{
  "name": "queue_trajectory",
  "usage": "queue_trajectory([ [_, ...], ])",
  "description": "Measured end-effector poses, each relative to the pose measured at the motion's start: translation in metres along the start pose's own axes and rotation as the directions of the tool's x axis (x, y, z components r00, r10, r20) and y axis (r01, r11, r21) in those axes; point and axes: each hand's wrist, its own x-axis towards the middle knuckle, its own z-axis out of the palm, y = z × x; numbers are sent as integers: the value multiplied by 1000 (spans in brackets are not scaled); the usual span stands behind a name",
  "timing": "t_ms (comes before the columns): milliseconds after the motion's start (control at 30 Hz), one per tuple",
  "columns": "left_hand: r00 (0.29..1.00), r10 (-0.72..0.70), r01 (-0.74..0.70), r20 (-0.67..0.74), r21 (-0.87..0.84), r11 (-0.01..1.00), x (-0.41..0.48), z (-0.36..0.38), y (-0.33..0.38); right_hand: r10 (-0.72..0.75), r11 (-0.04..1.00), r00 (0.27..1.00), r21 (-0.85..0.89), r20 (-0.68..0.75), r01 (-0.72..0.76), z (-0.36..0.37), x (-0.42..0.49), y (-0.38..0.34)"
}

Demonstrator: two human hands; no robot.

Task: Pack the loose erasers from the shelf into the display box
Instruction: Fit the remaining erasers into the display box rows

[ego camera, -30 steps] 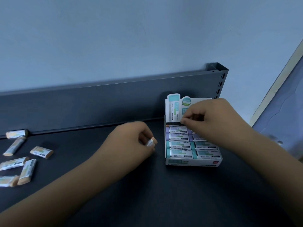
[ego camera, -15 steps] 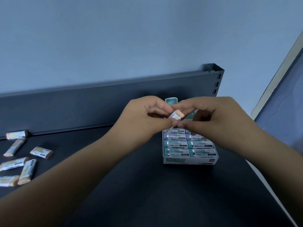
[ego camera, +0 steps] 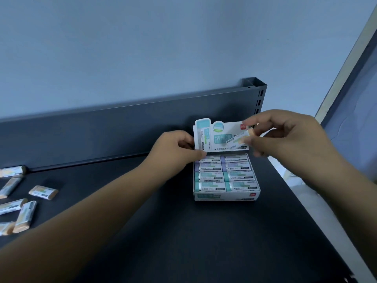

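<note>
Over the display box [ego camera: 226, 196], right hand [ego camera: 285, 139] pinches an eraser [ego camera: 237, 139].

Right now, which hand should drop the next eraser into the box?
Right, most likely. The right hand pinches an eraser just above the back of the display box. The left hand is busy gripping the box flap, and the loose erasers lie far off to its left.

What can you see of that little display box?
The display box looks like white cardboard with teal print and a small red logo. It stands open on the dark shelf, its back flap upright. Inside lie wrapped erasers in two columns, purple-ended at the back, teal-ended in front. The left hand pinches the flap's lower left corner.
</note>
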Motion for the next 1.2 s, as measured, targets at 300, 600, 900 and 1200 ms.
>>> queue_trajectory([
  [300, 996, -82, 72, -24, -267, 961, 6, 1, 8, 83, 996, 996, -20, -21, -84, -12, 0, 6],
  [600, 978, -204, 172, -41, -391, 904, 17, 3, 7, 144, 987, 989, -66, -22, -145, -5, 7, 9],
  [900, 993, 13, -48, -119, -298, 953, 22, 10, 0, 162, 987, 985, 33, -67, -160, 1, 14, 14],
  [1200, 960, 202, -221, -194, -77, 972, 24, 10, -11, 23, 995, 1000, 96, 5, -23, 2, 23, 12],
])
